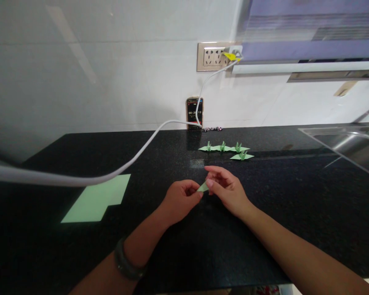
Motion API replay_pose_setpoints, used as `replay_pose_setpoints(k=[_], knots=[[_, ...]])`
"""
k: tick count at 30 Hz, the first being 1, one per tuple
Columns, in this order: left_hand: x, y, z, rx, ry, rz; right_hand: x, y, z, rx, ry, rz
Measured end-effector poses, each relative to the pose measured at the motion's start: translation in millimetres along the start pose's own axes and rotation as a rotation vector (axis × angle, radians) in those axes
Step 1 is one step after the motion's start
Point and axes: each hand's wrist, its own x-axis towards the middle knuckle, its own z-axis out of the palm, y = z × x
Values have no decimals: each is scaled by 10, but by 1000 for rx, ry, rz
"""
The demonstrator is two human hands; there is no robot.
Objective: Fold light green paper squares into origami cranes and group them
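Between my two hands is a small folded piece of light green paper [203, 187], largely covered by the fingers. My left hand [182, 199] pinches its left end with thumb and forefinger. On the other end, the thumb and fingers of my right hand [226, 187] close over the paper. Beyond the hands, several folded green paper cranes [223, 148] stand on the dark counter, most in a row, with one crane [242, 156] just in front at the right. Flat green paper sheets [94, 200] lie to the left of my left hand.
A white cable [141, 151] sweeps across the left foreground to a wall socket [213, 56]. Against the wall leans a phone [194, 112] showing a timer, with a string of beads [213, 129] beside it. A metal sink [353, 141] is set into the black counter [160, 262] at right.
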Motion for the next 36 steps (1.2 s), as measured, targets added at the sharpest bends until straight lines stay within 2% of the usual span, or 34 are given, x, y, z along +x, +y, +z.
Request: replay_pose_setpoints(k=[3, 6, 9, 13, 17, 19, 21, 30, 32, 36], knots=[[2, 28, -18, -15, 52, 32, 3, 7, 1, -45, -22, 38], [14, 66, -39, -111, 146, 4, -5, -22, 9, -6, -68, 129], [31, 56, -48, -262, 193, -9, -31, -61, 32, 84, -187, 228], [42, 11, -37, -427, 212, -25, -67, -63, 53, 182, -378, 335], [36, 25, -24, -543, 131, -49, -79, -32, 56, 241, -337, 359], [29, 41, -19, -571, 60, -55, -79, -29, 62, 242, -298, 352], [23, 48, -15, -571, 38, -64, -77, -33, 74, 214, -288, 340], [39, 39, -18, -574, 96, -124, -56, 10, 105, 26, -154, 207], [45, 39, -20, -566, 108, -136, -66, 14, 89, -58, -159, 141], [45, 32, -10, -548, 133, -150, -83, -21, 40, -387, -144, -85]])
